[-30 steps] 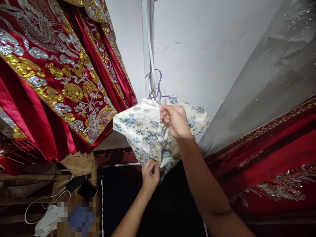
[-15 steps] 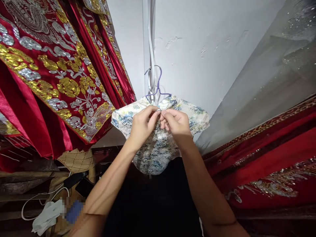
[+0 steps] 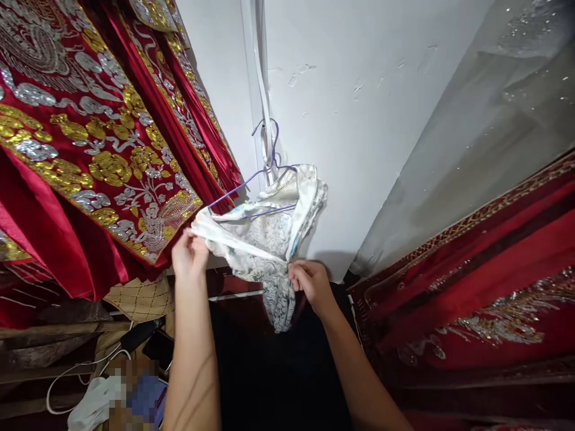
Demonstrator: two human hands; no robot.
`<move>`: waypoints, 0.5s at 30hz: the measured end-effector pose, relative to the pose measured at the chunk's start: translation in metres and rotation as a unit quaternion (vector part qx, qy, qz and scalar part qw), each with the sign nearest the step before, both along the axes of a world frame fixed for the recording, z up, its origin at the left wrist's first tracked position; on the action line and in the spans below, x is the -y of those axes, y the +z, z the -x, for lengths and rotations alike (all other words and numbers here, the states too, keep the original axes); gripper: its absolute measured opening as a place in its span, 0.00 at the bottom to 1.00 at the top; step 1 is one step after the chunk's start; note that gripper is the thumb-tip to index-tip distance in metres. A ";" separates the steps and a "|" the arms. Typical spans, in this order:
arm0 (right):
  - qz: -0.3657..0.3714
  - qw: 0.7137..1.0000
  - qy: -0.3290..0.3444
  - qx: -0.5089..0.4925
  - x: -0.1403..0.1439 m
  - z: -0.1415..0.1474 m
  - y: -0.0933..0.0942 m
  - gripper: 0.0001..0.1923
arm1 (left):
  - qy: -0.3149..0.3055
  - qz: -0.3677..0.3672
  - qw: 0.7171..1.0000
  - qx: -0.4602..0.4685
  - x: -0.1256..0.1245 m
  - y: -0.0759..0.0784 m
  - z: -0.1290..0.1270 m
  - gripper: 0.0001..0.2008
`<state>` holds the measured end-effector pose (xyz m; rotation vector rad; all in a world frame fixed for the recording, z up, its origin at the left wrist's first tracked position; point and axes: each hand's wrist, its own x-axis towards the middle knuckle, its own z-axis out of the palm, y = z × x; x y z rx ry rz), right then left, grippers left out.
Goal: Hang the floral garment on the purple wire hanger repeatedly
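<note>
A floral blouse (image 3: 251,263) in white, blue and pale yellow hangs partly off a purple hanger (image 3: 275,157). Its neckline is pulled open, so the pale inner side shows. My left hand (image 3: 190,254) is closed on the left shoulder of the blouse, below the hanger's bare left arm. At the lower front edge of the neckline, my right hand (image 3: 311,281) pinches the fabric. The blouse's right shoulder still rests over the hanger's right arm. Below, the rest of the cloth hangs bunched together.
White straps (image 3: 264,78) hold the hanger against the white wall (image 3: 341,90). A red embroidered garment (image 3: 112,161) hangs on the left. Sheer grey fabric (image 3: 458,137) and red fabric (image 3: 489,311) hang at right. A phone (image 3: 158,348) and white cable (image 3: 49,389) lie lower left.
My hands have moved apart from the collar, the left one out to the shoulder and the right one down. The blouse's left shoulder has come off the hanger and its neckline has opened.
</note>
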<state>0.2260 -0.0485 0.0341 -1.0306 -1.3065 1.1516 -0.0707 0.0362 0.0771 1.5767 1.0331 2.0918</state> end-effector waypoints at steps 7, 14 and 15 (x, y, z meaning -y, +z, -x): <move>0.062 0.997 -0.023 -0.027 0.013 -0.022 -0.025 0.21 | -0.045 0.152 0.966 0.204 0.057 -0.085 -0.076 0.15; 0.026 0.997 -0.003 0.066 0.005 -0.027 -0.023 0.27 | -0.219 0.199 0.928 0.227 0.097 -0.025 -0.125 0.13; 0.030 0.999 0.008 0.025 0.004 -0.020 -0.019 0.30 | -0.233 0.205 0.935 0.172 0.105 -0.015 -0.135 0.12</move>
